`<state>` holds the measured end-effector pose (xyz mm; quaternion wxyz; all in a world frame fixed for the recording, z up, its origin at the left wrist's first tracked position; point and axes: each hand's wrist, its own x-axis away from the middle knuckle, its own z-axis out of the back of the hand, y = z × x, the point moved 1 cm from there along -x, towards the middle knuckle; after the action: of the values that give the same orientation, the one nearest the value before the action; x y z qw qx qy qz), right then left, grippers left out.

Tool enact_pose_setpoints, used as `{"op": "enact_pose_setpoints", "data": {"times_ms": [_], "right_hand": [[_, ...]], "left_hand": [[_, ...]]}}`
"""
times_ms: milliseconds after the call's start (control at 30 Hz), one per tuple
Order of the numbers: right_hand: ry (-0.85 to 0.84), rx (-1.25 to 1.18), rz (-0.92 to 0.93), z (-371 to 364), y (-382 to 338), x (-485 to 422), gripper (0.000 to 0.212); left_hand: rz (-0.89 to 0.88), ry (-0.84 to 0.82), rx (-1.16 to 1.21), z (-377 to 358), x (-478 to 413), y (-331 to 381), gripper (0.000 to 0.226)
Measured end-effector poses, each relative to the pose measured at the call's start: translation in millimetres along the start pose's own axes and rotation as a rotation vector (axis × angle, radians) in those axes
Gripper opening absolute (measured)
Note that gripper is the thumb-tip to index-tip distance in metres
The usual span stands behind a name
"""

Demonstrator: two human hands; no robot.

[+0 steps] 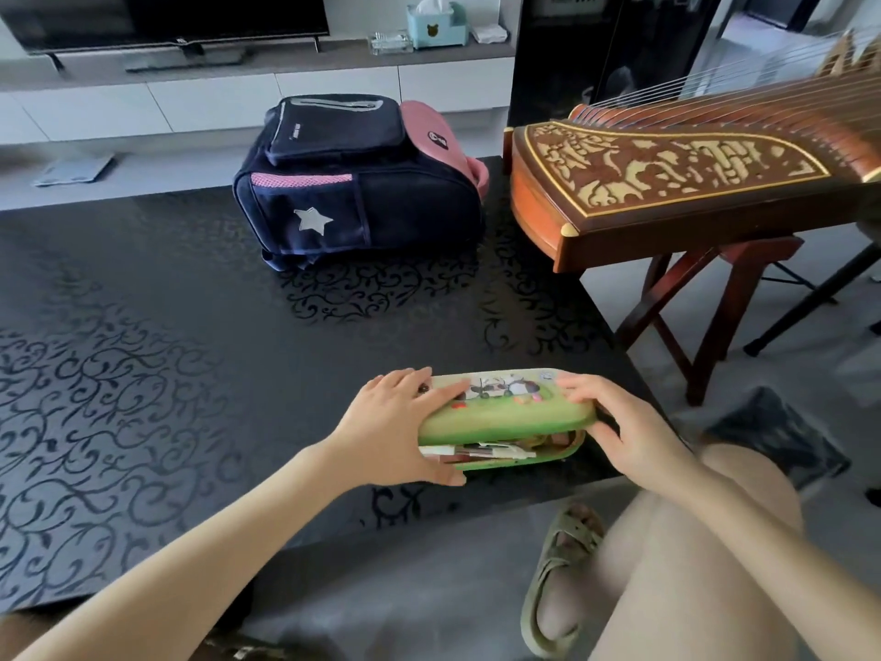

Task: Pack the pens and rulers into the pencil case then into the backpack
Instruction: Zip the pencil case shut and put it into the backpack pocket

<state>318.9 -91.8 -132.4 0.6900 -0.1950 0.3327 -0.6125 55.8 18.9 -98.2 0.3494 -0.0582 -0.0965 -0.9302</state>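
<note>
Two bare hands are holding a green pencil case (505, 415) at the near edge of a black table (143, 336) patterned with scrollwork. The left hand (395, 424) is gripping the case's left end, with its fingers curling over the cartoon-printed lid and its thumb pressing against the lower shell. The right hand (619, 424) is clasping the right end, with its fingertips lying on the lid and its other fingers wrapping around the corner. The case is sitting slightly ajar, and through the gap along its front edge pens (476, 451) are showing (they are too jumbled to count). Well apart from the case, towards the far side of the table, a navy and pink backpack (357, 183) with a silver star is lying with its zips closed. Just right of the backpack, a carved wooden zither (667, 178) is resting on a dark red stand (705, 317). A pale blue tissue box (436, 28) is sitting on the cabinet behind. Below the table edge, the person's bare knee and an olive sandal (562, 565) are showing.
</note>
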Motion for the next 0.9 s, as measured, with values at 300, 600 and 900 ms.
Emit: {"op": "enact_pose_setpoints", "data": {"times_ms": [300, 600, 900], "right_hand": [[-0.022, 0.157, 0.171, -14, 11, 22, 0.047], [-0.109, 0.736, 0.267, -43, -33, -19, 0.076], [-0.265, 0.859, 0.46, -50, -16, -36, 0.076]], "left_hand": [[-0.049, 0.25, -0.163, -27, 2, 5, 0.093], [-0.086, 0.376, -0.216, -50, 3, 6, 0.088], [-0.148, 0.431, -0.219, -49, 2, 1, 0.078]]}}
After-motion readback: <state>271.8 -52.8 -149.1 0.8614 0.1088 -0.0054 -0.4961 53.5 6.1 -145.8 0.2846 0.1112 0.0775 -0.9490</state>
